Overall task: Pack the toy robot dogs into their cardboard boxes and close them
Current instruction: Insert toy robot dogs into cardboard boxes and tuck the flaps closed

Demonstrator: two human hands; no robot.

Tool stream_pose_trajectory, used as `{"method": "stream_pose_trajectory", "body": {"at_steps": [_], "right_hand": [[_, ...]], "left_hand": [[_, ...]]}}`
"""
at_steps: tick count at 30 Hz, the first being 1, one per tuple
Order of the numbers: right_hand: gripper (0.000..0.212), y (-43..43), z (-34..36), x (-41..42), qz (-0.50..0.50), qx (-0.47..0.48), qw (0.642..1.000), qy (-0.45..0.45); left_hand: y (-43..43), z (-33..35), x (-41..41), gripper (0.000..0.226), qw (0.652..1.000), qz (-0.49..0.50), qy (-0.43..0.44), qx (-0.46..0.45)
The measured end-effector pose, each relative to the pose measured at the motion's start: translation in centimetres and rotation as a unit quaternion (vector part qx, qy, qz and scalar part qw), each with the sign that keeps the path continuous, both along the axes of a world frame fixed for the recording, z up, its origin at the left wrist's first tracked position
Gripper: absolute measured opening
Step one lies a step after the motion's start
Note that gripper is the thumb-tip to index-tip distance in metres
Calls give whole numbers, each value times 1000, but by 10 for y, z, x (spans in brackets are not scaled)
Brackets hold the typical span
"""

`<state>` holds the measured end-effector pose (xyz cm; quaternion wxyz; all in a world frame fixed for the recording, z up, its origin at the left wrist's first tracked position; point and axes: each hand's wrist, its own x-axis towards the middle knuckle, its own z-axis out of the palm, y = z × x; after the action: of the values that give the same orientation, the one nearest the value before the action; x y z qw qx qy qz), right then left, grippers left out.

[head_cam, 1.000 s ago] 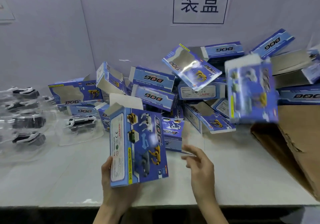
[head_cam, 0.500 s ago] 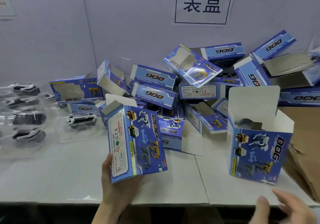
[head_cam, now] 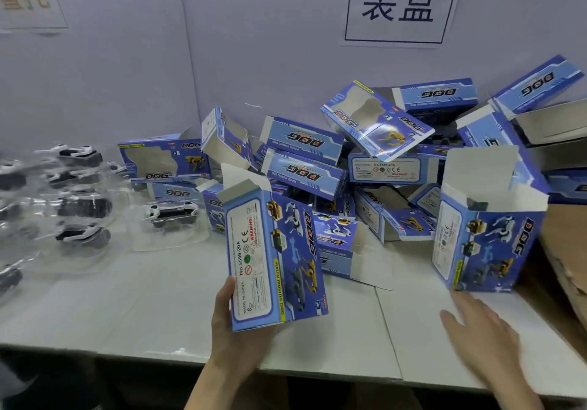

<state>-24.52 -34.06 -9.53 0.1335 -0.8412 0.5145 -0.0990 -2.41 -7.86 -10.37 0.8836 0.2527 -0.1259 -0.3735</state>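
**One box up, dogs unpacked**

Head cam: my L hand gripped a blue box from below, flaps up. My R hand, blurred, hung flat with fingers spread near a 2nd open box. The toy dogs lay far left, partly cut off.

Packing workbench: heaped toy boxes, wall station sign.

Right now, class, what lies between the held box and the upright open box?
In the head view: beside the held box, an opened box lying flap-out, then bare table.
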Motion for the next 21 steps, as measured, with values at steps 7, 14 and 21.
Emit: {"method": "stream_pose_trajectory", "body": {"at_steps": [7,14,21], "right_hand": [[16,6,-8,-13,-7,20,974,-227],[31,11,-7,-8,1,8,952,-307],[33,53,16,60,193,1,905,-380]], "left_hand": [[-1,2,-3,91,999,28,-28,-14],[13,-1,7,69,916,364,-153,77],[76,7,100,53,798,534,-215,175]]}}
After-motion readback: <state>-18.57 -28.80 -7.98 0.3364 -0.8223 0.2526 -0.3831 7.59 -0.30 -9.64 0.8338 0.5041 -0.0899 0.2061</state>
